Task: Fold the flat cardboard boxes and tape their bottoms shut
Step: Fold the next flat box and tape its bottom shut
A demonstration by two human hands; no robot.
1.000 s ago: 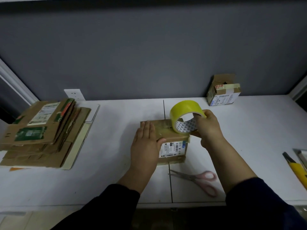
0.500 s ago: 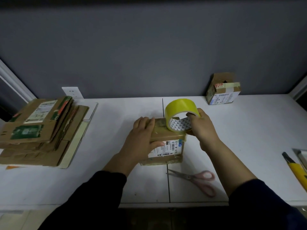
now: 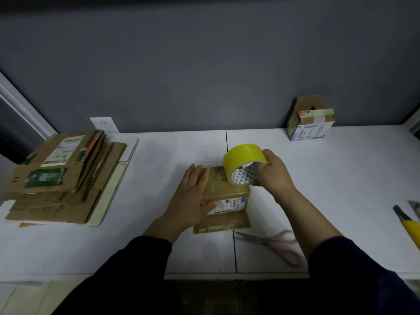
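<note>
A small folded cardboard box (image 3: pixel 227 192) with a white barcode label stands in the middle of the white table (image 3: pixel 341 178). My left hand (image 3: pixel 193 196) lies flat over the box's left side, fingers straight on top and thumb against the near face. My right hand (image 3: pixel 272 171) grips a yellow roll of tape (image 3: pixel 243 165), which rests on the box's far right top edge. A stack of flat cardboard boxes (image 3: pixel 59 178) lies at the left of the table.
Pink-handled scissors (image 3: pixel 272 243) lie just in front of the box to the right. A taped small box (image 3: pixel 310 120) stands at the back right against the grey wall. A yellow utility knife (image 3: pixel 409 223) lies at the right edge.
My left hand shifted from curling over the box's left corner to lying flat on it. The tape roll stayed on the box's far right top edge, still in my right hand.
</note>
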